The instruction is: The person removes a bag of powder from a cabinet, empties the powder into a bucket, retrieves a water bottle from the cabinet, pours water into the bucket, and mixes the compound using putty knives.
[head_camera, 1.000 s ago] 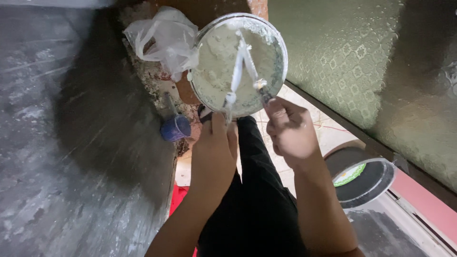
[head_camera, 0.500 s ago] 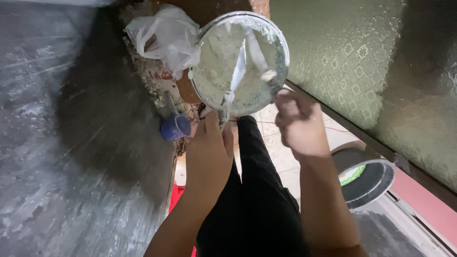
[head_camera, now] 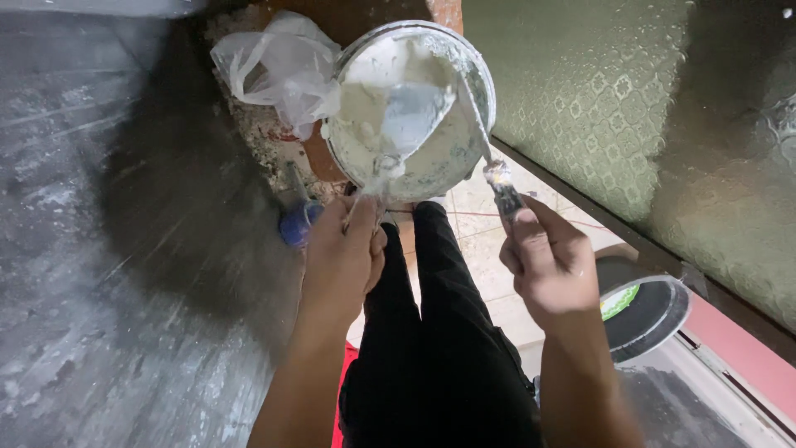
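Observation:
A round metal bucket (head_camera: pixel 477 79) holds thick white putty. My left hand (head_camera: pixel 344 253) grips the handle of a putty knife (head_camera: pixel 406 120), whose wide blade lies in the putty. My right hand (head_camera: pixel 543 257) is closed on the dark handle of a second, narrow scraper (head_camera: pixel 485 137); its blade rests against the bucket's right inner wall. Both hands sit just below the bucket's rim, above my black trouser legs (head_camera: pixel 431 332).
A crumpled clear plastic bag (head_camera: pixel 278 70) lies left of the bucket. A blue-handled tool (head_camera: pixel 297 217) stands below it beside a grey plastered wall (head_camera: pixel 99 249). A patterned green glass panel (head_camera: pixel 647 108) is to the right, with a round lid (head_camera: pixel 651 311) beneath it.
The wide blade has turned flat in the putty. My right hand has moved right and down, drawing the narrow scraper from the middle to the bucket's right wall.

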